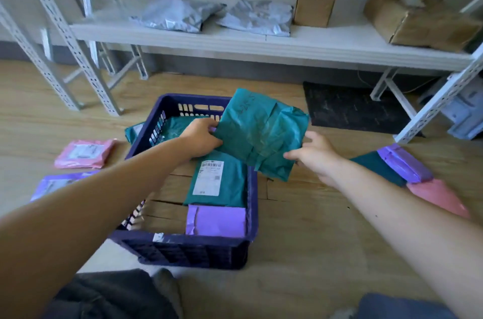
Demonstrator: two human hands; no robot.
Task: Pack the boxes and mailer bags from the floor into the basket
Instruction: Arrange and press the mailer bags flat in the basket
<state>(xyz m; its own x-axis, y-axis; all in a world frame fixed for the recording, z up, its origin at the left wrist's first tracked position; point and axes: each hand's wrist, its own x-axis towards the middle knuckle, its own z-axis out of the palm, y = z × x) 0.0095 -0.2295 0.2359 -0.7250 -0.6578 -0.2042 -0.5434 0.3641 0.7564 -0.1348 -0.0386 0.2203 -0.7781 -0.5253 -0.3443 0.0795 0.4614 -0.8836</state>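
Observation:
A dark blue plastic basket (183, 250) stands on the wooden floor in front of me. Inside lie cardboard boxes (167, 188), a teal mailer with a white label (219, 183) and a purple mailer (217, 220). Above the basket's far right corner both hands hold a large teal mailer bag (261, 133): my left hand (201, 138) grips its left edge, my right hand (313, 154) its lower right edge. On the floor lie a pink mailer (83, 152) and a purple mailer (60, 184) at left, and teal (376, 167), purple (405, 166) and pink (439, 197) mailers at right.
A white metal shelf (261, 44) runs along the wall behind, carrying two grey mailer bags (177, 14) and brown cardboard boxes (315, 5). Its slotted legs (65, 39) stand left and right. A dark mat (355, 109) lies on the floor under the shelf. My knees are at the bottom edge.

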